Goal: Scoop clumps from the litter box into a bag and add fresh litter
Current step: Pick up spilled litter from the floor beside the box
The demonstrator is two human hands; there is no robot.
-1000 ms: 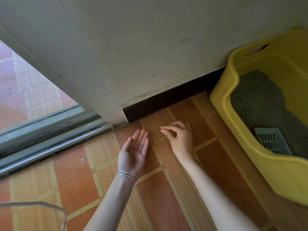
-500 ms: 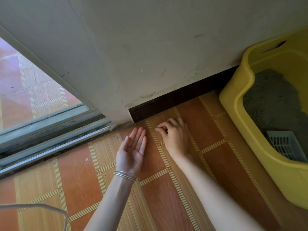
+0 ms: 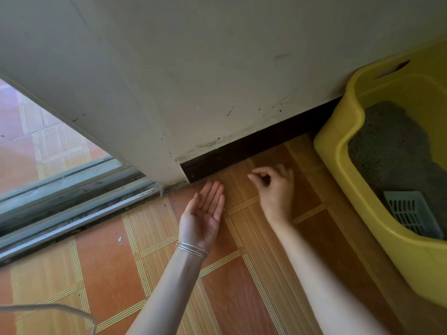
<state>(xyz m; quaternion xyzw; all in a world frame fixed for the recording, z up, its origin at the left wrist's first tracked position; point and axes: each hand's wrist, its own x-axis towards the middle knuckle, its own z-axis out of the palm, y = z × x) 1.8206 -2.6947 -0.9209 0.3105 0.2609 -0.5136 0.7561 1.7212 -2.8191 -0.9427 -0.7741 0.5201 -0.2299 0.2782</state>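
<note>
Litter box, yellow with grey litter, runs 11-to-5 o'clock; left hand flat palm-up, right hand pinched, contents unclear.

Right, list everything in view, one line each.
litter box: one, yellow, on the floor at right
litter: one patch, grey, inside the litter box
scoop: one, pale grey, slotted, lying on the litter
wall: one, off-white, scuffed, ahead
skirting board: one, dark brown, at the wall's foot
floor tiles: many, orange with yellow stripes, underfoot
door track: one, grey metal, at left
crumb: one, whitish, on a tile near the track
bangles: a few, silver, on the left wrist
left hand: one, palm up, fingers straight, near the skirting board
right hand: one, thumb and forefinger pinched, beside the left hand
</note>
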